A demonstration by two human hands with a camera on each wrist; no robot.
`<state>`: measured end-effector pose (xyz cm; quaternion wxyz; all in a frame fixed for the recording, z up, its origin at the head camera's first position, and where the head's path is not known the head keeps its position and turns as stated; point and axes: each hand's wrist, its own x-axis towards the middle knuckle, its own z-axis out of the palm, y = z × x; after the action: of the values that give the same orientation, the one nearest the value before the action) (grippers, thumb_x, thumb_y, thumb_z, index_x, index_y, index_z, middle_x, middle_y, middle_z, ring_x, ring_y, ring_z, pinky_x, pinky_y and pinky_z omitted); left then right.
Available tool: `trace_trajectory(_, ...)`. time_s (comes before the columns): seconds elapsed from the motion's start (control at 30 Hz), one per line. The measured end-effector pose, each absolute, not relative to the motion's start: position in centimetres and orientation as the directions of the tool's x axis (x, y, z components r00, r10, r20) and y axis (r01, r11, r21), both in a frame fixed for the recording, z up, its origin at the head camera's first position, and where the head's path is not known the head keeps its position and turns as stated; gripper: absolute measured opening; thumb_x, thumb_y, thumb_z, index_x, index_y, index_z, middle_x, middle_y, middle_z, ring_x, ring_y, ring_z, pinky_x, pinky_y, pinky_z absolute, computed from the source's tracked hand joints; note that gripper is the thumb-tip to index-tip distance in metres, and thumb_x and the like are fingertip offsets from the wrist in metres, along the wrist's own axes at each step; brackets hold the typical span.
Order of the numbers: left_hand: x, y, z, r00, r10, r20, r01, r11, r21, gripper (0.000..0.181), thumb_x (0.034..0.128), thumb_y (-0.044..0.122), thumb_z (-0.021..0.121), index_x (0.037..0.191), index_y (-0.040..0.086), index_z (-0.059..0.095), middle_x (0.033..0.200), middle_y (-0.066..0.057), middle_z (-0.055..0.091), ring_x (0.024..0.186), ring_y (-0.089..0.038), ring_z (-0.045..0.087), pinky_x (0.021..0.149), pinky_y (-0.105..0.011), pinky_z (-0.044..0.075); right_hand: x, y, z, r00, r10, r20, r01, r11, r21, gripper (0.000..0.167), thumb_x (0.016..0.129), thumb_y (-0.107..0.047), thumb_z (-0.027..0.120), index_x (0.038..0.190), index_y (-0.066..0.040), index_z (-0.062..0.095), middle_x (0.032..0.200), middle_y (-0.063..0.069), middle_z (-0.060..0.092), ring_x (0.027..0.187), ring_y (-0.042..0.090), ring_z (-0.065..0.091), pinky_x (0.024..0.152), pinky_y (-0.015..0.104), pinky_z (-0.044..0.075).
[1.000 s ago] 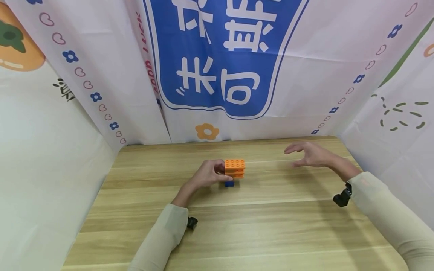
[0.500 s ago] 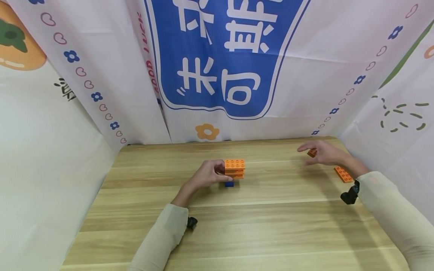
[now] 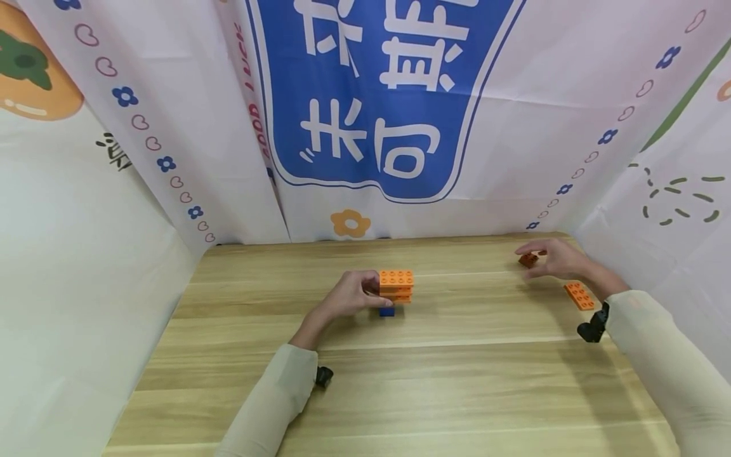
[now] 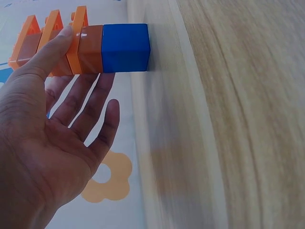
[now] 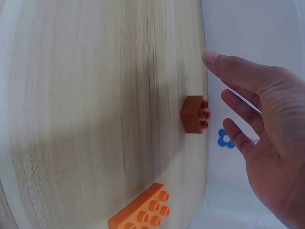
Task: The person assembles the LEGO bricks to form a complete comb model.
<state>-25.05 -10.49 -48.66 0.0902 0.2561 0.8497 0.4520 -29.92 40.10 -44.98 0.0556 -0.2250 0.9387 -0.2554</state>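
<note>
My left hand (image 3: pixel 349 294) grips a stack of toy building bricks (image 3: pixel 396 279) upright on the table, thumb on the near side. In the left wrist view the stack has a blue brick (image 4: pixel 126 47) at its base, with reddish-brown bricks and thin orange plates alternating above it. At the far right, my right hand (image 3: pixel 556 259) hovers with parted fingers over a small reddish-brown brick (image 5: pixel 193 114). In the right wrist view a gap separates thumb and fingers from that brick, which stands studs up. Nearer to me, below the right wrist, lies an orange studded plate (image 3: pixel 579 296).
The wooden table (image 3: pixel 434 381) carries the bricks. White printed cloth (image 3: pixel 514 158) hangs close behind its back edge and along both sides. A small black camera (image 3: pixel 594 327) is strapped to the right wrist.
My right hand has moved right, to over the reddish-brown brick. That brick and the orange plate, unseen a second ago, now show. My left hand keeps its grip on the stack.
</note>
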Motion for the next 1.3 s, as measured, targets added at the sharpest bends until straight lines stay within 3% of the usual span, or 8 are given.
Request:
trace_trajectory(0.53,-25.1,-10.4,-48.7,-0.853,0.517,0.075,0.35,0.457,0.818,0.027,0.0867,0.029,0.091,0.09,0.015,0.068,0.092,0.003,0.072,0.081,-0.015,0.066,0.072,-0.031,0.055,-30.7,41.6,-46.6,-0.931,-0.36,-0.054,-0.278,0.799,-0.533,0.066,0.084,-0.014,0.091,0.141,0.005,0.062,0.147,0.032,0.056,0.134,0.056,0.051,0.105,0.07,0.045)
trace_trajectory(0.73,-25.0,-10.5,-48.6,-0.856,0.513,0.071,0.344,0.462,0.817,0.028,0.0867,0.03,0.091,0.09,0.015,0.068,0.092,0.002,0.072,0.082,-0.015,0.067,0.073,-0.032,0.055,-30.9,41.9,-47.2,-0.938,-0.339,-0.071,-0.248,0.8,-0.545,0.062,0.087,-0.012,0.089,0.141,0.004,0.062,0.146,0.033,0.056,0.131,0.054,0.055,0.105,0.068,0.046)
trace_trajectory(1.03,-24.9,-10.5,-48.4,-0.855,0.514,0.068,0.343,0.462,0.818,0.028,0.0863,0.031,0.091,0.089,0.016,0.068,0.092,0.003,0.073,0.082,-0.015,0.067,0.074,-0.031,0.055,-30.5,41.9,-47.7,-0.937,-0.346,-0.035,-0.268,0.782,-0.563,0.058,0.087,-0.008,0.088,0.138,0.007,0.064,0.137,0.035,0.062,0.119,0.055,0.063,0.092,0.055,0.058)
trace_trajectory(1.3,-25.0,-10.5,-48.5,-0.852,0.518,0.07,0.347,0.458,0.818,0.029,0.0867,0.031,0.091,0.088,0.016,0.066,0.092,0.004,0.074,0.081,-0.015,0.067,0.073,-0.032,0.055,-30.6,41.8,-48.2,-0.933,-0.359,-0.004,-0.3,0.788,-0.538,0.048,0.087,-0.007,0.088,0.13,0.006,0.07,0.128,0.032,0.067,0.111,0.05,0.068,0.088,0.054,0.06)
